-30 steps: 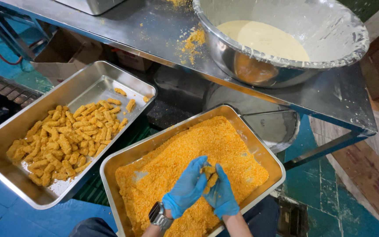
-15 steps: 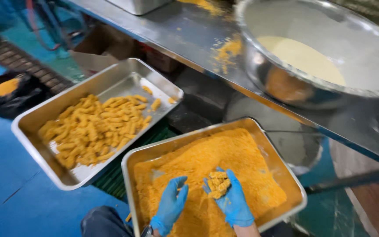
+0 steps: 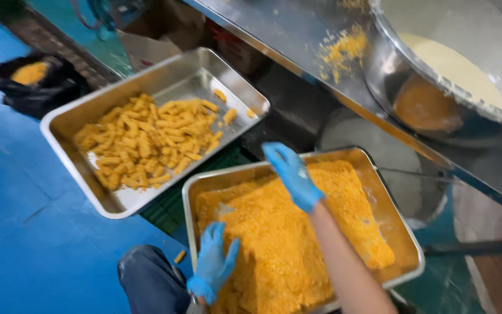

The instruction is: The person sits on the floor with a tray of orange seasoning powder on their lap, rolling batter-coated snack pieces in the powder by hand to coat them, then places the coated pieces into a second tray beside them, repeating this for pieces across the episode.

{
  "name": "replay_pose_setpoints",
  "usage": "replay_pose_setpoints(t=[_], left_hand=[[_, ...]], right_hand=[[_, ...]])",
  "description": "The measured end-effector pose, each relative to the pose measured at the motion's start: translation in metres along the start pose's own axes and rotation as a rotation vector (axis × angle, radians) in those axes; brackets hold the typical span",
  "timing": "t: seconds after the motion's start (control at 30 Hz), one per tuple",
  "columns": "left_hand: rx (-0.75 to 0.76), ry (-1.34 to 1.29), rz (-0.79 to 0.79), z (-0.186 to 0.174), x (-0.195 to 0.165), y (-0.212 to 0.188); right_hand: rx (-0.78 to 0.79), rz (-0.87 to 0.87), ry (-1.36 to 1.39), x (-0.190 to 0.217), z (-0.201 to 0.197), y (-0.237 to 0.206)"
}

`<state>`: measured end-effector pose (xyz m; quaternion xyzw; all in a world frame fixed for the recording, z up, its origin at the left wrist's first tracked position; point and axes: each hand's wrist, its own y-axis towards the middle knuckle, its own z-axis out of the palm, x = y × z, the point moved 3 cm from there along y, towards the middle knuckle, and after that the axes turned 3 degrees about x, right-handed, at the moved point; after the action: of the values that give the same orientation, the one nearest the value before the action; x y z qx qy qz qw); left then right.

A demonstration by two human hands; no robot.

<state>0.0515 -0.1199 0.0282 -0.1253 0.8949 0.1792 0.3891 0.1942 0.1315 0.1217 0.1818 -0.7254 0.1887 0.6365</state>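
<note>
My right hand [image 3: 290, 172], in a blue glove, reaches out over the far left rim of the steel tray [image 3: 188, 195] heaped with orange breadcrumbs [image 3: 297, 244]. It points toward the second tray [image 3: 65, 125], which holds several breaded sticks [image 3: 146, 142]. I see only the back of that hand, and what lies under the palm is hidden. My left hand [image 3: 213, 264], also gloved, hovers with fingers spread at the near left corner of the crumb tray and holds nothing.
A large steel bowl [image 3: 390, 75] with pale batter [image 3: 454, 64] stands on the steel table [image 3: 286, 29], with crumbs spilled beside it. A black bag [image 3: 36, 87] of crumbs lies on the blue floor. My knee [image 3: 146, 279] is at the bottom. One breaded stick [image 3: 179, 256] lies on the floor.
My hands were together over the crumbs, the right holding breaded pieces. The right hand has since stretched toward the sticks tray and the left has dropped back to the near corner.
</note>
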Motion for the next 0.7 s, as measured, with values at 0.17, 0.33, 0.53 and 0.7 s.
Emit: replay_pose_setpoints(t=[0.17,0.33,0.53,0.7], left_hand=[[0.24,0.438,-0.078,0.022,0.01,0.043],[0.671,0.537,-0.142,0.017,-0.014,0.061],[0.725,0.451,-0.03,0.029,-0.065,0.052],[0.79,0.165,-0.243,0.07,-0.034,0.053]], right_hand=[[-0.072,0.626,-0.853,-0.07,-0.146,-0.167],[-0.043,0.84,-0.626,-0.133,-0.18,-0.238],[-0.166,0.603,0.717,-0.158,-0.107,-0.229],[-0.213,0.633,0.98,-0.156,-0.061,-0.208]])
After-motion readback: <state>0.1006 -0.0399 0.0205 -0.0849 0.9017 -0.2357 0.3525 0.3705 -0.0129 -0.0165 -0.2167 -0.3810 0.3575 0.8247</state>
